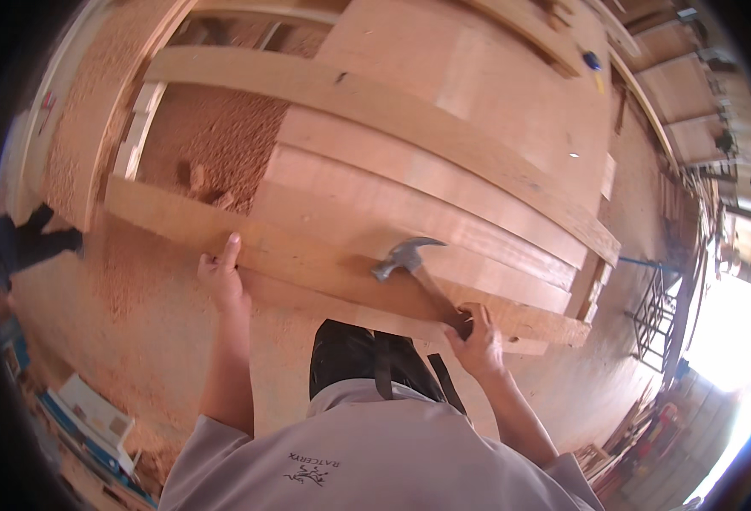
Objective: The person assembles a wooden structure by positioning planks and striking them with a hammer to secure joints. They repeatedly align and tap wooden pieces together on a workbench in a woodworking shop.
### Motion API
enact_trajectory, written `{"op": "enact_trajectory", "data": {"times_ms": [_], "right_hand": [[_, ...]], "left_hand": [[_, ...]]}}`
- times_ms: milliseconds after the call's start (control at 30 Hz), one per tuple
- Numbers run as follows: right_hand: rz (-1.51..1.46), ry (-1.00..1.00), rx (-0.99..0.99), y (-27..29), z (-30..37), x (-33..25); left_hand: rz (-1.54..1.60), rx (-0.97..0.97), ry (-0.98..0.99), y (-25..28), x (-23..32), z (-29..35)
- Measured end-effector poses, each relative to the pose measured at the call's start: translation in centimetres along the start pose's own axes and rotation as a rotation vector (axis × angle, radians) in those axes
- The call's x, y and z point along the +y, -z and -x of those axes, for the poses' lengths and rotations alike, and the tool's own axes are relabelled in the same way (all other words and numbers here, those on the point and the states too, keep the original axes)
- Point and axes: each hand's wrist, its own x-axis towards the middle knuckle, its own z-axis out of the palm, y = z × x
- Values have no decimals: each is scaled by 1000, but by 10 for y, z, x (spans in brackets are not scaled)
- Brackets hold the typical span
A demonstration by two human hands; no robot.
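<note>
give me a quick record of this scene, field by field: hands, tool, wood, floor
left hand: rests on the near plank, one finger raised
right hand: grips the hammer by its handle
hammer head: metal claw type, over the plank
wood: planks stacked on a frame
floor: sawdust under and around the frame

You stand on a sawdust-covered floor (137, 315); stacked timber (690, 85) lines the far side, and bright daylight (729, 324) floods in at your right.
</note>
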Motion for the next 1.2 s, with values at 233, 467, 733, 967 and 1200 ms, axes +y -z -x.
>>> {"op": "enact_trajectory", "data": {"times_ms": [233, 467, 733, 967, 1200], "right_hand": [[-123, -176, -363, 36, 88, 46], [-248, -204, -239, 45, 162, 105], [-392, -89, -81, 138, 228, 214], [-363, -17, 13, 202, 309, 349], [-233, 33, 50, 258, 305, 437]], "left_hand": [[-249, 11, -10, 1, 5, -4], [-610, 130, -704, 20, -18, 48], [-361, -1001, -94, -94, -15, 454], [-239, -1593, 376, -175, -77, 697], [-159, -1569, 358, -239, -117, 766]]}}
